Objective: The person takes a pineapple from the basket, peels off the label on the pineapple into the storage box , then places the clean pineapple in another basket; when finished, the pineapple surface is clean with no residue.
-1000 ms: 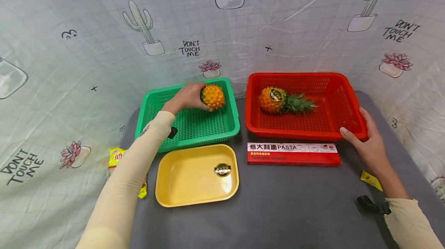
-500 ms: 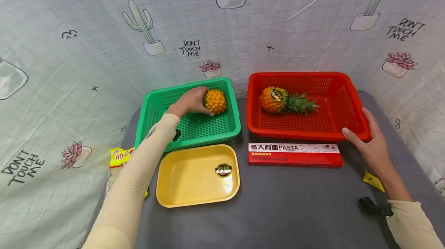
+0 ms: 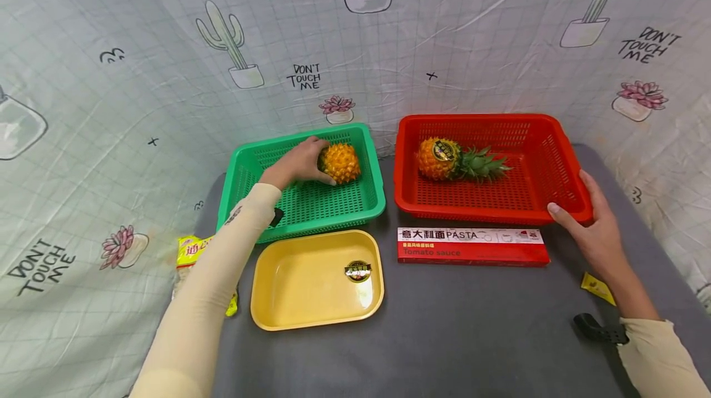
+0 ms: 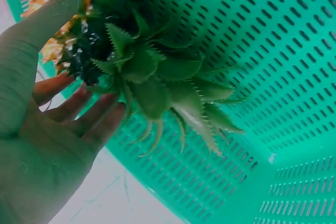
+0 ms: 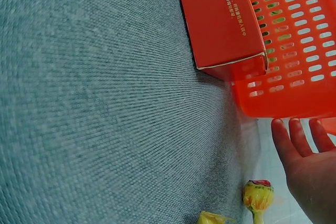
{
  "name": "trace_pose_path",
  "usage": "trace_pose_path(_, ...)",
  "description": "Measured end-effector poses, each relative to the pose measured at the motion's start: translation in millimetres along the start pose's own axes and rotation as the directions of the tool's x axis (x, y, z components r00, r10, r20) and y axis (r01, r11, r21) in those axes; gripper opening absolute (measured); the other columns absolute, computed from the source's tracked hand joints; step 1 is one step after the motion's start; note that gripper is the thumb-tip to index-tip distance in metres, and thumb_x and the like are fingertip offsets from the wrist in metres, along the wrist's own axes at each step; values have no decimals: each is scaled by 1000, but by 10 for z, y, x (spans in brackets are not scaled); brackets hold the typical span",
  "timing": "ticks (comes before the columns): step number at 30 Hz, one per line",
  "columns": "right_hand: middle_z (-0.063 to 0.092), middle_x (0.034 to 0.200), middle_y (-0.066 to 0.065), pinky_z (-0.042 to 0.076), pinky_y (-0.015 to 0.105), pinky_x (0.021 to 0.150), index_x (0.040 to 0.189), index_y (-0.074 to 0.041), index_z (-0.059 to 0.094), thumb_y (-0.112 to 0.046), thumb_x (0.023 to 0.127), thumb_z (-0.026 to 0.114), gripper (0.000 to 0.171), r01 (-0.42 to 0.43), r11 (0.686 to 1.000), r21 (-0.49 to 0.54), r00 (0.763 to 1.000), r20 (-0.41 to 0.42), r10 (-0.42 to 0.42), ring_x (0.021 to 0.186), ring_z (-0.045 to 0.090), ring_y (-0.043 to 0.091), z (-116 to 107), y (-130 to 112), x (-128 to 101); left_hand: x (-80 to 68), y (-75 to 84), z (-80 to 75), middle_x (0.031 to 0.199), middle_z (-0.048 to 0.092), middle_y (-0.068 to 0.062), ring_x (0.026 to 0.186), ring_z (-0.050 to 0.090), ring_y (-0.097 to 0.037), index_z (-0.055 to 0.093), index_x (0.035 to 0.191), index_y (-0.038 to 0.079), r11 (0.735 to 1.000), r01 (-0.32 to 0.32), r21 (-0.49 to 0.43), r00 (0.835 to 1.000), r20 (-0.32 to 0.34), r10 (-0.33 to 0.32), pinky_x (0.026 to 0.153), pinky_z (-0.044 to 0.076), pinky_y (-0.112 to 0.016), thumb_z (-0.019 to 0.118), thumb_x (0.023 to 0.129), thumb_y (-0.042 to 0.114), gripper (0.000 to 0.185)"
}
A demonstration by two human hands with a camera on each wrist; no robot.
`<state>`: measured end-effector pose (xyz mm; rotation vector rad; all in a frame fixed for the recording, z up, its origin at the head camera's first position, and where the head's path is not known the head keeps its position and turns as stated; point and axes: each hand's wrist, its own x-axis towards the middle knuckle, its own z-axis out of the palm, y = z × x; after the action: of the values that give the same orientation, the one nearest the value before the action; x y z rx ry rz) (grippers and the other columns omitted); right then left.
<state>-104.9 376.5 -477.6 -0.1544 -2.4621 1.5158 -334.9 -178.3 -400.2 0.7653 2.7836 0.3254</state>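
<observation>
My left hand [image 3: 299,162] grips a small orange pineapple [image 3: 340,162] low inside the green basket [image 3: 311,225]. In the left wrist view the thumb and curled fingers of that hand [image 4: 37,129] hold the fruit by its leafy crown [image 4: 157,77] against the green basket's mesh [image 4: 273,51]. My right hand [image 3: 590,225] rests with straight fingers on the near right corner of the red basket [image 3: 489,216]. Its fingers [image 5: 302,140] show just below the red basket's wall [image 5: 299,51]. A second pineapple [image 3: 439,158] with a round sticker lies in the red basket.
A red pasta box [image 3: 472,245] lies in front of the red basket, its end seen close up [image 5: 220,19]. A yellow tray [image 3: 300,287] sits before the green basket, a yellow snack packet [image 3: 191,250] to its left. A yellow lollipop [image 5: 257,195] lies by my right wrist.
My left hand has lowered the pineapple a little deeper into the green basket. The right hand stays on the red basket's corner.
</observation>
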Motion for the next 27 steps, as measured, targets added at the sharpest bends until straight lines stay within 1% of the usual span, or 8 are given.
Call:
trace_pose_path(3, 39, 159, 14, 44, 6, 82, 171, -33, 18, -24, 102, 70, 87, 0, 1000, 3, 1000, 1, 0, 121, 44, 10, -8, 1, 0, 10, 34, -33, 161, 37, -26, 147, 36, -43, 37, 160, -2, 999, -11, -33, 1000, -3, 11, 118, 31, -56, 91, 85, 43, 103)
trace_pose_path(7, 38, 158, 15, 43, 5, 83, 171, -32, 17, -23, 102, 69, 87, -9, 1000, 3, 1000, 0, 9, 121, 45, 10, -23, 1, 2, 43, 190, -110, 159, 40, -24, 145, 39, -42, 36, 161, -1, 986, -73, -149, 995, -74, 63, 116, 33, -56, 87, 90, 37, 95)
trace_pose_path(9, 39, 157, 16, 42, 5, 83, 171, -31, 17, -23, 102, 69, 87, -11, 1000, 2, 1000, -2, 11, 120, 45, 11, -27, 3, 4, 64, 318, -169, 158, 42, -21, 141, 43, -43, 37, 161, 0, 971, -119, -209, 987, -128, 94, 114, 36, -55, 84, 93, 28, 87)
trace_pose_path(12, 40, 156, 16, 43, 5, 82, 171, -30, 18, -23, 102, 69, 87, -7, 1000, -3, 1000, -6, 7, 119, 46, 10, -25, 9, 11, 107, 524, -246, 157, 44, -20, 136, 48, -44, 41, 159, 1, 951, -193, -243, 970, -194, 147, 111, 40, -52, 79, 96, 14, 75)
trace_pose_path(15, 40, 156, 18, 43, 5, 82, 171, -29, 18, -23, 101, 70, 87, -3, 1000, -6, 1000, -10, 3, 119, 45, 11, -18, 18, 17, 170, 720, -256, 156, 47, -18, 133, 51, -42, 44, 157, 1, 932, -252, -260, 953, -232, 193, 110, 42, -48, 78, 96, 11, 71)
trace_pose_path(21, 38, 156, 20, 43, 5, 82, 171, -29, 18, -24, 101, 69, 87, -6, 1000, -6, 1000, 1, 6, 119, 44, 13, 0, -11, 28, 364, 1122, -168, 152, 52, -16, 128, 57, -32, 48, 155, 2, 918, -318, -238, 935, -239, 262, 108, 45, -40, 80, 96, 20, 70)
trace_pose_path(24, 38, 156, 21, 43, 5, 82, 171, -28, 18, -24, 101, 69, 87, 0, 1000, -13, 1000, -2, 0, 118, 44, 13, 4, -13, 25, 478, 1358, -137, 148, 55, -17, 127, 58, -33, 49, 153, 1, 910, -350, -223, 925, -233, 298, 107, 44, -38, 82, 95, 24, 70)
trace_pose_path(27, 39, 155, 20, 43, 5, 82, 171, -28, 18, -24, 101, 69, 87, 2, 1000, -12, 1000, -8, -2, 118, 45, 12, 14, 8, 10, 598, 1569, -88, 147, 56, -17, 132, 55, -33, 49, 153, 1, 906, -369, -206, 922, -207, 328, 111, 41, -37, 83, 95, 29, 73)
